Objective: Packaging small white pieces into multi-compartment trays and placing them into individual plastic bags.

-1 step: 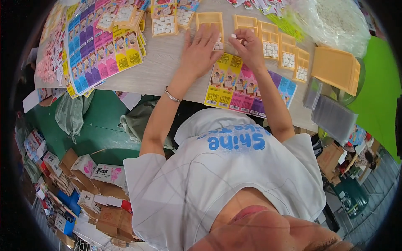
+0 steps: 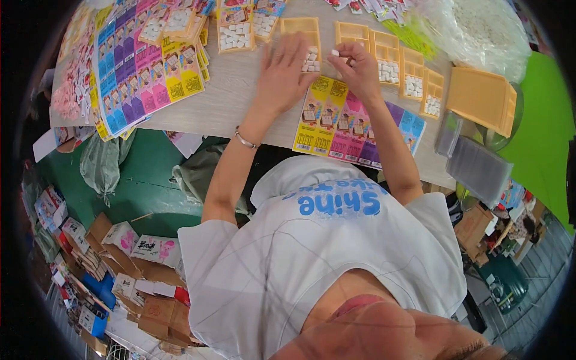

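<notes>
Head view
Left hand: the left hand (image 2: 287, 72) lies flat with fingers spread on the surface (image 2: 240, 99), its fingertips on an orange tray (image 2: 305, 37) of small white pieces; it grips nothing.
Right hand: the right hand (image 2: 360, 67) is pinched shut on a small white piece (image 2: 336, 53), held just above the surface between two trays.
White piece: tiny, pale, roughly square; it sits at the fingertips, just right of the left hand's tray.
Tray row: more orange trays (image 2: 413, 77) run toward the right edge of the surface, each split into compartments, several holding white pieces.
Card sheet: a strip of printed cards (image 2: 354, 129), yellow, pink, purple and blue, lies under both wrists and reaches the near edge of the surface.
Left side: a large sheet of coloured cards (image 2: 144, 78) covers the left part of the surface, overhanging its near edge.
Right side: a stack of empty orange trays (image 2: 483, 99) sits near the right edge; a clear bag of white pieces (image 2: 480, 30) lies at the far right corner.
Open room: a bare wood strip shows between the large sheet and the left hand; elsewhere things lie close together.
</notes>
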The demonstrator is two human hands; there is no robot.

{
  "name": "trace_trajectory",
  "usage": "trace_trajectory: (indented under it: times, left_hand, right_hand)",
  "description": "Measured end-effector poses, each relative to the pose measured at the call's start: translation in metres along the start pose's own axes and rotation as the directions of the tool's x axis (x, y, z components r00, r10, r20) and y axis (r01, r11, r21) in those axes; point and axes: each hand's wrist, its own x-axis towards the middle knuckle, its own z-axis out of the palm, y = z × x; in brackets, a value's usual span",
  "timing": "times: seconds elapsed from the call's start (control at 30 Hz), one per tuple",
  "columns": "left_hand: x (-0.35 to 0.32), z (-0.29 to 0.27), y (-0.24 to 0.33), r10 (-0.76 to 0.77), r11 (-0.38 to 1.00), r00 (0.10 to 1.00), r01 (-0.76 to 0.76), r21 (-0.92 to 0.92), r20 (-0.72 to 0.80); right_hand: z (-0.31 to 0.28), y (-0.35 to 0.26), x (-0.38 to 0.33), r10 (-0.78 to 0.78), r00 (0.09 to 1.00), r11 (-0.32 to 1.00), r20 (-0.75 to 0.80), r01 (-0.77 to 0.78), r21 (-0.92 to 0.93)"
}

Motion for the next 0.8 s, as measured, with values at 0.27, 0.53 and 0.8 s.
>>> trace_trajectory:
  times: [0.27, 0.53, 0.8]
  left_hand:
    - [-0.008, -0.016, -0.017, -0.018, 0.994, 0.995, 0.006, -0.113, -0.103]
    - [0.000, 0.013, -0.007, 0.117, 0.984, 0.991, -0.124, 0.131, 0.060]
    - [0.002, 0.010, -0.006, 0.130, 0.978, 0.989, -0.140, 0.154, 0.074]
  right_hand:
    - [0.010, -0.007, -0.008, -0.411, 0.911, 0.826, 0.045, 0.393, -0.403]
    - [0.011, -0.022, -0.012, -0.321, 0.941, 0.808, 0.102, 0.329, -0.489]
    - [0.013, -0.016, -0.009, -0.383, 0.912, 0.723, 0.145, 0.393, -0.567]
